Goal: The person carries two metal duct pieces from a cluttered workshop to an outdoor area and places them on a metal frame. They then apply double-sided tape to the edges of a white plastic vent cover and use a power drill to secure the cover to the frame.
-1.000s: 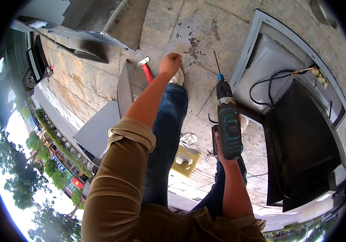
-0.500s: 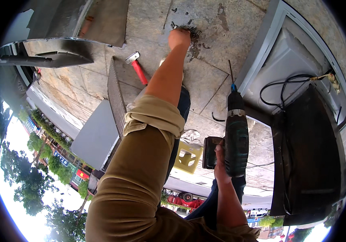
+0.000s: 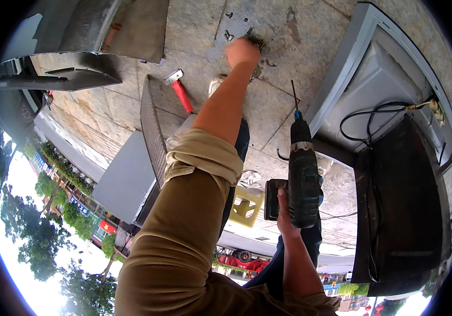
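My left hand (image 3: 242, 52) reaches far out to the paving, curled down at the near side of a small dark heap of screws (image 3: 255, 38). Its fingertips are hidden, so what they hold, if anything, does not show. Several loose screws (image 3: 229, 36) lie just beyond and to the left of that hand. A dark cordless drill (image 3: 304, 179) is gripped by its handle in my right hand (image 3: 286, 216). Its long thin bit (image 3: 294, 95), with a blue piece at the base, points away from me over the paving.
A red-handled scraper (image 3: 181, 92) lies left of my left forearm, near a perforated metal panel (image 3: 151, 126). A grey metal frame (image 3: 336, 79) with black cable (image 3: 344, 118) stands on the right. A yellow plastic stool (image 3: 247, 205) is below, and a grey sheet-metal cabinet (image 3: 136, 31) upper left.
My left hand has shifted a little right and toward me, leaving screws on its left in plain sight. The drill in my right hand has tilted and moved slightly left.
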Demonstrator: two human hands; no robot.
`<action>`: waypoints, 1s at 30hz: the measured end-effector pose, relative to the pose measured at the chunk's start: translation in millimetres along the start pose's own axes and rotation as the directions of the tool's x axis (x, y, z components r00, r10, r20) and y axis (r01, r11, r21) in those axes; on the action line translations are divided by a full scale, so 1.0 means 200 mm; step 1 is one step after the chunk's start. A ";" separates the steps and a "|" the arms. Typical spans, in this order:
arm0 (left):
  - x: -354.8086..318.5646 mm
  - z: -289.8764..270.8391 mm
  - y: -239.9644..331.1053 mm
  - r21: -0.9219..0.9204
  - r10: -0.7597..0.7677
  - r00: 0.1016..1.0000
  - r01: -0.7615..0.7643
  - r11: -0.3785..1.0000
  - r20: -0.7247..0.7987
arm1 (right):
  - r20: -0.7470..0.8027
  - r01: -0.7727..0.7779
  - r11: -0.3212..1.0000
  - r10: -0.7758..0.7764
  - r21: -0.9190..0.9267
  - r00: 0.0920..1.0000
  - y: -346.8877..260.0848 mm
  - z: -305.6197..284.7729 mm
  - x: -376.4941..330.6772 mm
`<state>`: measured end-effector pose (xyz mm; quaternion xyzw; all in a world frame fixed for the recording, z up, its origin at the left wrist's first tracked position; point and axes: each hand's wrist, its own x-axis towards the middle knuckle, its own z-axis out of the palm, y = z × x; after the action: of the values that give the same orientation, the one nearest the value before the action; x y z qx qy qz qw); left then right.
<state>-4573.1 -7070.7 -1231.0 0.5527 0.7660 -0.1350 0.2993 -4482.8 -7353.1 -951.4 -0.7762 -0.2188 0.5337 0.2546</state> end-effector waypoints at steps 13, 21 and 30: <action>0.15 -0.15 -0.12 -0.277 0.345 0.929 -0.370 0.887 -0.134 | 0.044 -0.067 0.989 0.073 -0.129 0.996 0.02 -0.01 0.01; 0.15 -0.10 -0.09 -0.145 0.275 0.961 -0.269 0.952 0.022 | 0.081 -0.094 0.987 0.105 -0.129 0.991 0.00 -0.01 0.03; 0.27 -0.48 -0.27 -0.928 0.307 0.910 0.172 0.332 0.278 | 0.087 -0.131 0.988 0.138 -0.086 0.987 -0.02 -0.02 0.03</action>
<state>-4663.8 -6996.7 -1194.7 0.2684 0.5965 0.2332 0.7196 -4476.7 -7346.8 -951.2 -0.7732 -0.1986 0.5759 0.1764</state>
